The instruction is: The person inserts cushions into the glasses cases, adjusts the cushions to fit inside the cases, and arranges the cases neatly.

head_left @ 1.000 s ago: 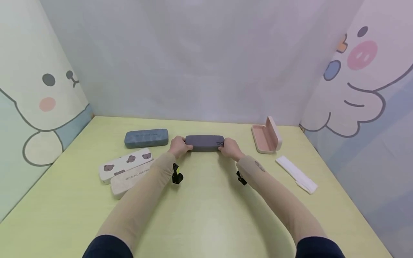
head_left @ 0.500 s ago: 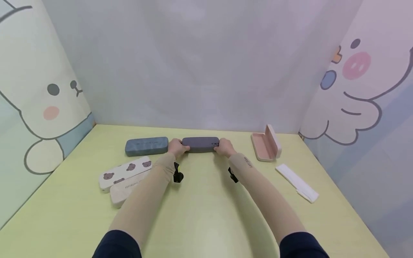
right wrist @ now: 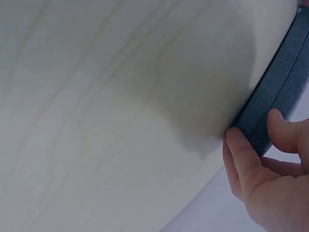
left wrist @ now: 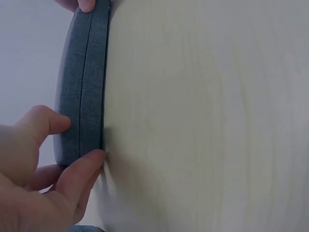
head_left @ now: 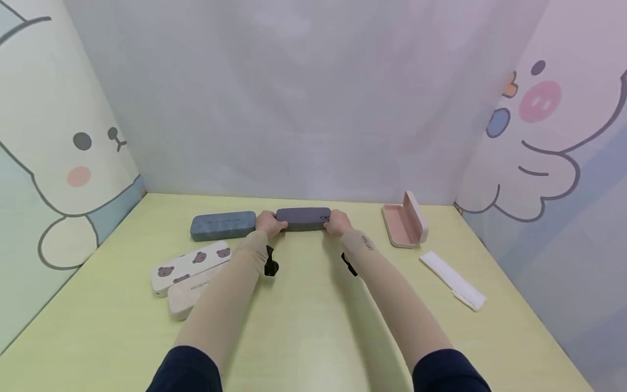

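A dark grey glasses case (head_left: 302, 219) with a small glasses print lies shut at the back middle of the table. Its left end is gripped by my left hand (head_left: 269, 224), and its right end by my right hand (head_left: 339, 222). In the left wrist view the thumb presses the front of the case (left wrist: 81, 92) near its seam, while the fingers curl at the end and lower edge. The right wrist view has the thumb and fingers of the other hand likewise around the opposite end of the case (right wrist: 277, 82). A blue glasses case (head_left: 222, 226) sits just left of my left hand.
Left on the table (head_left: 313, 326) are a white bear-print case (head_left: 191, 265) and a cream case (head_left: 188, 294), partly behind my left sleeve. A pink case (head_left: 403, 224) stands open at the back right. Nearer lies a folded white cloth (head_left: 453, 280). A curtain (head_left: 313, 109) hangs behind.
Both hands have shifted slightly left with the dark grey case, toward the blue case. The head view has tilted up a little. The grip on both ends stays.
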